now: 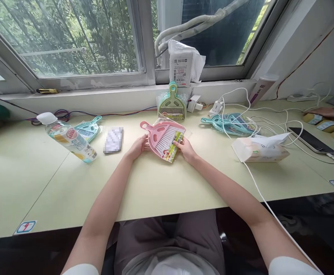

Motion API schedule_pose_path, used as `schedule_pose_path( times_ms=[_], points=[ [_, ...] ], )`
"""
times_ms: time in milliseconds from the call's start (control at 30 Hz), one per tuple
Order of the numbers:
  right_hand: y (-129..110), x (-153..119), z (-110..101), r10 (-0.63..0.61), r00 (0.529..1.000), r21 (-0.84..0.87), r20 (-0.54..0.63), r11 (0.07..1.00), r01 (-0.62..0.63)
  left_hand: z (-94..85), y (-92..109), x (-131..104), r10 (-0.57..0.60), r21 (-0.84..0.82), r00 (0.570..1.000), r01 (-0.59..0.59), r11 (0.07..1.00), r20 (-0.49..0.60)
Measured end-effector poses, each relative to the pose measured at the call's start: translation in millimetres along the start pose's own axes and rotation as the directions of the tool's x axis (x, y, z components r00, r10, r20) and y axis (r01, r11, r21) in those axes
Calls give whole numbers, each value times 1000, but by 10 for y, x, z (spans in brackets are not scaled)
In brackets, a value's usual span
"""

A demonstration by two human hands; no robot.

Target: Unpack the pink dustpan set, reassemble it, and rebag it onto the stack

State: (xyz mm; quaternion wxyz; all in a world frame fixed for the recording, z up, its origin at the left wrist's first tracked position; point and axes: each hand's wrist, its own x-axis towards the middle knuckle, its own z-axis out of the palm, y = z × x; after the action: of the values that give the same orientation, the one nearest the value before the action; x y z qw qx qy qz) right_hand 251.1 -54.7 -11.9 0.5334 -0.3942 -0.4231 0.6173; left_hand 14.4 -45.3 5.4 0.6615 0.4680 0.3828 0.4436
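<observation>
A pink dustpan and brush set (162, 138) in clear wrapping is held tilted over the pale green table, its handle pointing to the upper left. My left hand (140, 147) grips its left edge, with the fingertips partly hidden behind it. On the other side, my right hand (186, 149) pinches the right edge by the yellow-green label. Just beyond, a green dustpan set (172, 105) stands upright against the sill. Teal dustpan sets (230, 124) lie to the right, and another teal set (89, 129) lies at the left behind a bottle.
The bottle (69, 139) and a blurred flat object (113, 140) are on the left. At the right are a tissue pack (260, 149), white cables and a phone (312, 140). Another person's hand (321, 112) rests at the far right. A white box (181, 67) stands on the sill.
</observation>
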Motion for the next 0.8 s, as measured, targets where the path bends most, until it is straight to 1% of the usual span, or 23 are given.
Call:
schedule_pose_path(
  times_ms=[67,133,200,233,267,333,367,400,433,467,500,533,567,600,633,667,700,767,800],
  points=[
    [-12,-11,-23,-10,1000,-30,-8,999,9,-21,-22,21,53,9,998,-53,999,-46],
    [-48,-13,-54,-15,1000,-71,-21,997,13,-80,-21,40,70,-5,993,-71,997,-96],
    [-99,-3,-102,-23,999,-110,-49,994,17,-196,12,57,79,-38,971,-90,995,-224],
    [-126,6,-132,-27,997,-121,-69,992,19,-273,42,61,91,-56,943,-115,992,-319],
    [-152,17,-165,-33,995,-127,-90,992,22,-356,78,61,106,-75,900,-151,986,-423],
    [-193,38,-229,-40,990,-124,-135,992,23,-514,162,43,140,-120,794,-258,959,-591],
    [-205,47,-254,-41,987,-119,-155,993,22,-571,204,25,155,-147,752,-319,936,-640],
    [-210,54,-274,-42,984,-112,-171,993,23,-603,239,3,165,-179,727,-372,911,-667],
    [-210,59,-286,-46,982,-105,-182,994,27,-606,265,-18,161,-216,723,-400,891,-672],
    [-205,62,-292,-50,981,-96,-188,995,33,-577,278,-35,142,-258,747,-392,883,-649],
    [-198,64,-294,-54,980,-86,-190,996,38,-517,276,-46,113,-298,791,-353,887,-601],
    [-190,64,-293,-57,980,-79,-189,996,42,-432,259,-50,69,-332,847,-279,901,-527],
    [-183,63,-292,-58,981,-78,-187,996,44,-327,228,-47,21,-352,911,-180,919,-412],
    [-178,62,-291,-57,981,-79,-185,996,43,-212,187,-40,-7,-347,961,-93,933,-276],
    [-176,60,-291,-55,982,-82,-181,996,41,-95,140,-30,-30,-321,987,-22,947,-158],
    [-177,57,-291,-54,983,-86,-175,996,40,16,91,-22,-60,-275,995,36,961,-81],
    [-178,54,-292,-54,985,-88,-166,995,40,115,45,-17,-80,-209,996,72,975,-28],
    [-179,50,-287,-58,988,-88,-141,995,46,260,-27,-21,-78,-70,994,83,994,72],
    [-175,49,-280,-61,990,-90,-124,995,50,304,-52,-28,-63,-8,994,64,998,90]
  ],
)
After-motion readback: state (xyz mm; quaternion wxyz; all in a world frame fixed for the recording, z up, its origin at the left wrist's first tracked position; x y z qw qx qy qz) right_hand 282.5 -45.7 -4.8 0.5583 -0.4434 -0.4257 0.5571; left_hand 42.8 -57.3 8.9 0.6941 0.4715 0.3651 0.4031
